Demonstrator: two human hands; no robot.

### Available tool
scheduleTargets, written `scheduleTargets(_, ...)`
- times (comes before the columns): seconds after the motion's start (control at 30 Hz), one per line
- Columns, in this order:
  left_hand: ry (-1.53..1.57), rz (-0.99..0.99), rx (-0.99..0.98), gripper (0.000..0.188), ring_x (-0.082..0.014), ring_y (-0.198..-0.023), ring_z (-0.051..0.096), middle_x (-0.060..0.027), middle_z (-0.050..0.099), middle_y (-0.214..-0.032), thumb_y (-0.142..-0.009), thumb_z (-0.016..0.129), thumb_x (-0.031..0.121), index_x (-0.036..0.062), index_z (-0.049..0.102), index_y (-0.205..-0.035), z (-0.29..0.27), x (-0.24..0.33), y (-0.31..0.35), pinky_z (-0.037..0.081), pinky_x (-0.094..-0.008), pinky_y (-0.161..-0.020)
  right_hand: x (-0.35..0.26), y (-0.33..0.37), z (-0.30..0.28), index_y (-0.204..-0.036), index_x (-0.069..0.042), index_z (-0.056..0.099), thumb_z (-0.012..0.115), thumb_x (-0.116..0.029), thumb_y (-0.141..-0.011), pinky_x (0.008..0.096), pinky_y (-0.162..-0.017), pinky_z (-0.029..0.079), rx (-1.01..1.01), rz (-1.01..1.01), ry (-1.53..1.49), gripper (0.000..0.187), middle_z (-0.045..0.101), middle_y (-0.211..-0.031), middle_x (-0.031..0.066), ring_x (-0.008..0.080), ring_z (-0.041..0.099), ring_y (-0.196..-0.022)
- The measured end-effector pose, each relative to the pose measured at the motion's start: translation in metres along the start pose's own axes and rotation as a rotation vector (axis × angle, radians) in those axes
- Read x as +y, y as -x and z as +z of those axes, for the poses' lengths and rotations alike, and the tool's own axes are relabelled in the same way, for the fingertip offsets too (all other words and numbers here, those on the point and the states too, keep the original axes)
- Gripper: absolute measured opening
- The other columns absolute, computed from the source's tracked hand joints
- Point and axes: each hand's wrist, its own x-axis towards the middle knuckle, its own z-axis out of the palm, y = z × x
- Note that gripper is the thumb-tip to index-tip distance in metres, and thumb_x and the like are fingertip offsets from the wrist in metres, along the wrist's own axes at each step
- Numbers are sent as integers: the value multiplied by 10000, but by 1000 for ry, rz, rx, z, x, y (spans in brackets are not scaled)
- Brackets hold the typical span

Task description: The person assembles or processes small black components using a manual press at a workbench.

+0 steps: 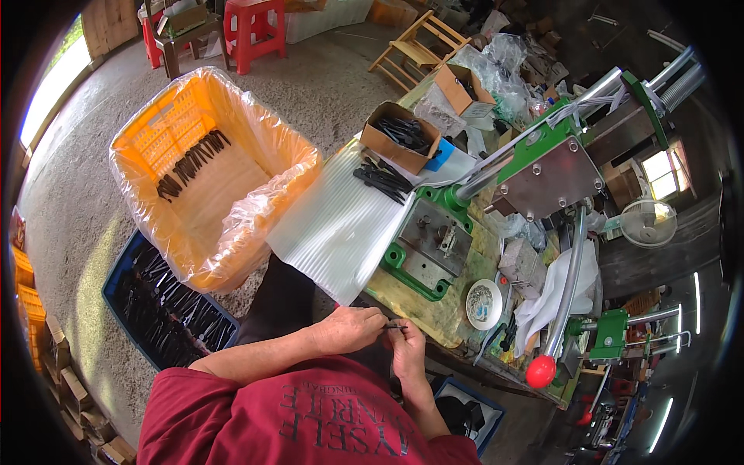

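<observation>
The fingers of my left hand (347, 329) and right hand (408, 353) were pinched on a small dark piece (394, 327), one at each end, just off the near edge of the surface (422, 316). With no surface beneath it, I reckoned one loose pinch could send it to the floor. Past that edge stood the green press base (418, 284); if I reached in there and something knocked the lever (576, 279), its red knob (541, 371) out by the near edge, my fingers might get caught. Right of the base, a white bowl (484, 304) looked easy to tip with a careless forearm. Toward the far left corner, dark pieces (382, 181) lay loose on a foam sheet (329, 229) beside a cardboard box (383, 149). The sheet seemed to overhang the left edge, so a snag could spill them toward the lined orange crate (155, 136).
</observation>
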Motion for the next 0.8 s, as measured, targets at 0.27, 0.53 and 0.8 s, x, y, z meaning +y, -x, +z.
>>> scheduleTargets(0.27, 79, -2, -75, 145, -261, -548, 546, -92, 499, -678, -683, 558, 68, 23, 504, -809, 3, 0, 5, 455, -340, -486, -5, -3, -20, -822, -14, 501, 476, -57, -825, 187, -530, 368, -252, -19, 170, 50, 467, -650, -18, 51, 427, -581)
scheduleTargets(0.53, 122, -12, -113, 149, -271, -569, 547, -105, 502, -684, -679, 557, 61, 18, 506, -812, 2, 2, 4, 446, -355, -498, -9, -3, -29, -855, -10, 494, 496, -86, -815, 227, -560, 392, -310, -35, 431, 85, 496, -659, 31, 89, 462, -601)
scheduleTargets(0.8, 207, -37, -115, 157, -293, -604, 543, -120, 507, -704, -691, 559, 58, -2, 507, -827, -1, 1, 2, 442, -368, -522, 1, -4, -29, -867, -10, 484, 490, -115, -827, 252, -565, 389, -301, -87, 423, 112, 494, -670, 55, 118, 453, -613)
